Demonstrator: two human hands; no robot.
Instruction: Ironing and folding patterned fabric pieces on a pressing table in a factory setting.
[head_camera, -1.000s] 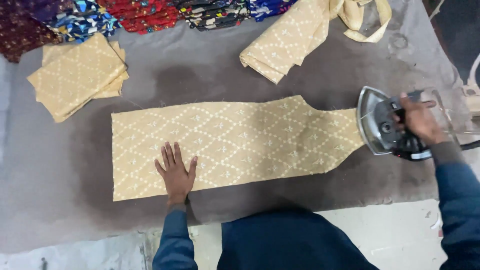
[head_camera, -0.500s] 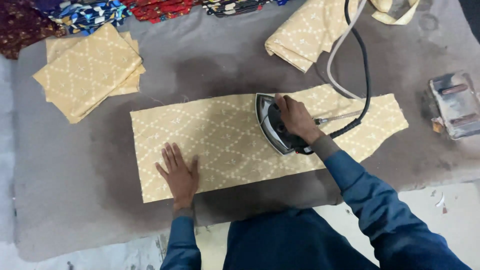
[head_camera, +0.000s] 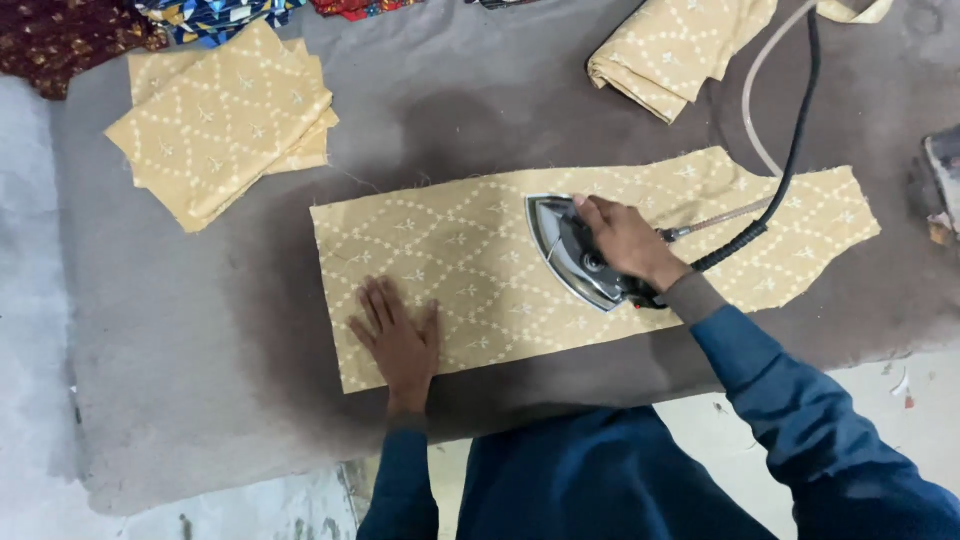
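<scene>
Right hand (head_camera: 628, 240) fingers curling tight round iron (head_camera: 572, 250) handle, pressing tan fabric panel (head_camera: 500, 270). Left hand (head_camera: 398, 340) lying flat, fingers spread, pinning panel. Risks: iron lingering, scorching; cord (head_camera: 790, 160) trailing behind fingers, dragging cloth.

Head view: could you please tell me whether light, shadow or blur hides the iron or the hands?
Head view: even, soft light, no glare; the iron and right hand are sharp, the left hand rests flat on the cloth, and a dark patch lies on the table around it.
</scene>
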